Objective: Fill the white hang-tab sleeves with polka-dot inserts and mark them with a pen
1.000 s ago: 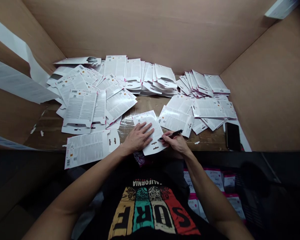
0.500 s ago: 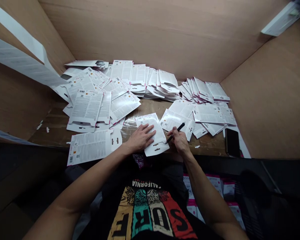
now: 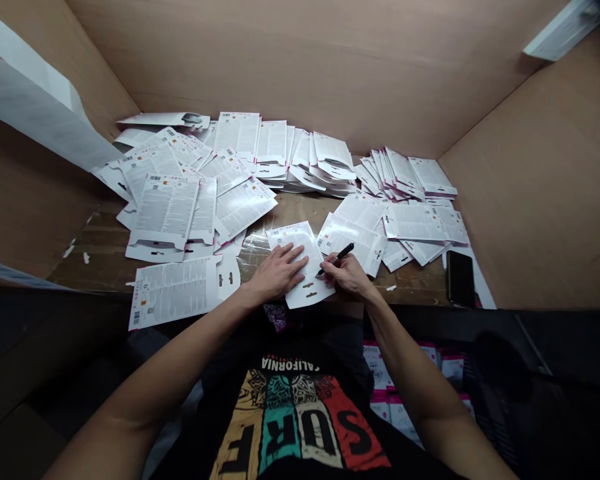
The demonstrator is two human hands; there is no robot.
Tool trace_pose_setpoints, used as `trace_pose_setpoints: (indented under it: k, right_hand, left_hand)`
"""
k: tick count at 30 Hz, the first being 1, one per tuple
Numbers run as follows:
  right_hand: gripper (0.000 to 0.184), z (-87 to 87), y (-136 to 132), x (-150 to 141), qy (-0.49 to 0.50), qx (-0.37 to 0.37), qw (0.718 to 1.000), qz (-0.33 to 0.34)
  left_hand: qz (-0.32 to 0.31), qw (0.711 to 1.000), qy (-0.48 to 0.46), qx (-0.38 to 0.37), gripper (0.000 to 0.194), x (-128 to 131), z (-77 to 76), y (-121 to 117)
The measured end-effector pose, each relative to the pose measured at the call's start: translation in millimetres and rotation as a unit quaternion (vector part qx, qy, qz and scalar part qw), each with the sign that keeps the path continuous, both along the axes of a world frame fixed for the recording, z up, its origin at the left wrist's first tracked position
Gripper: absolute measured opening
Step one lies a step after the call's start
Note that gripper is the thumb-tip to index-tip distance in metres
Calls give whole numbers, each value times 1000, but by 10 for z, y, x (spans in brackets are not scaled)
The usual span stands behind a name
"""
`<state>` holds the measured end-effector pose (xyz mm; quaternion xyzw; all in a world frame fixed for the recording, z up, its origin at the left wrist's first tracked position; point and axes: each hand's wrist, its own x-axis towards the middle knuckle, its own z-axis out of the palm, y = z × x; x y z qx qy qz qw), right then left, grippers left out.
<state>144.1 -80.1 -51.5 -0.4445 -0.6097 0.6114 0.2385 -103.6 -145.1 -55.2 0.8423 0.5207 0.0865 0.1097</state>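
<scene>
left hand (image 3: 279, 273) flat, fingers spread, open on a white printed hang-tab card (image 3: 310, 250), which lies on the near edge of the table, just right of centre. right hand (image 3: 349, 275) closed on a slim black pen (image 3: 341, 256), tip at the card's right edge. just left of the card, a second white card (image 3: 173, 292). beyond, overlapping white cards (image 3: 240, 207) in loose heaps on a worn wooden tabletop (image 3: 93, 263); black smartphone (image 3: 461, 279) far right; tan cardboard wall (image 3: 305, 67) behind.

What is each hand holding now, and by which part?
The right hand grips a black pen by its lower barrel; the left hand lies flat on a printed card, gripping nothing.
</scene>
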Motion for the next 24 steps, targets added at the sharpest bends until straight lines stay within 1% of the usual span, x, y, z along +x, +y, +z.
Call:
trace_pose_setpoints:
  k: [3, 5, 6, 7, 8, 9, 10, 12, 14, 16, 18, 19, 20, 21, 22, 23, 24]
  right_hand:
    - [40, 94, 38, 78, -11, -41, 995, 85]
    - [36, 161, 54, 144, -6, -65, 993, 101]
    - [34, 187, 54, 168, -5, -55, 994, 95]
    - [31, 205, 46, 179, -12, -24, 996, 87]
    - [28, 215, 30, 178, -30, 26, 995, 92]
    - [25, 216, 6, 163, -59, 87, 988, 109]
    - [22, 208, -25, 136, -96, 152, 975, 130]
    - [15, 175, -101, 58, -174, 258, 936, 163]
    - [10, 135, -179, -30, -250, 311, 899, 178]
    - [11, 121, -250, -101, -313, 332, 871, 181]
    - [13, 158, -316, -129, -353, 349, 850, 176]
    - [13, 199, -350, -119, -353, 353, 848, 181]
    - [14, 251, -387, -91, -332, 347, 853, 206]
    - [15, 311, -423, -48, -289, 326, 861, 261]
    - [15, 370, -458, 6, -227, 293, 866, 337]
    - [14, 422, -490, 67, -159, 253, 863, 408]
    - [16, 460, -515, 127, -105, 223, 857, 452]
  left_hand:
    - [1, 1000, -3, 1, 49, 0, -7, -2]
    - [2, 1000, -3, 1, 50, 1, -13, -2]
    - [3, 1000, -3, 1, 50, 2, -15, -2]
    - [2, 1000, -3, 1, 50, 5, -17, -4]
    - [2, 1000, -3, 1, 50, 7, -19, -6]
    - [3, 1000, -4, 2, 50, 11, -20, -8]
    - [5, 1000, -4, 3, 50, 14, -21, -11]
    - [6, 1000, -5, 3, 50, 19, -22, -16]
    - [6, 1000, -5, 2, 48, 20, -26, -18]
    - [6, 1000, -1, -1, 46, 21, -28, -14]
    - [6, 1000, 7, -6, 47, 27, -19, -7]
    - [7, 1000, 11, -7, 46, 34, -8, -6]
    - [10, 1000, 14, -5, 46, 44, 9, -7]
    - [17, 1000, 15, 1, 45, 56, 32, -14]
    - [29, 999, 14, 11, 44, 71, 60, -29]
    - [44, 999, 13, 21, 42, 86, 90, -52]
    - [53, 998, 11, 27, 40, 101, 120, -87]
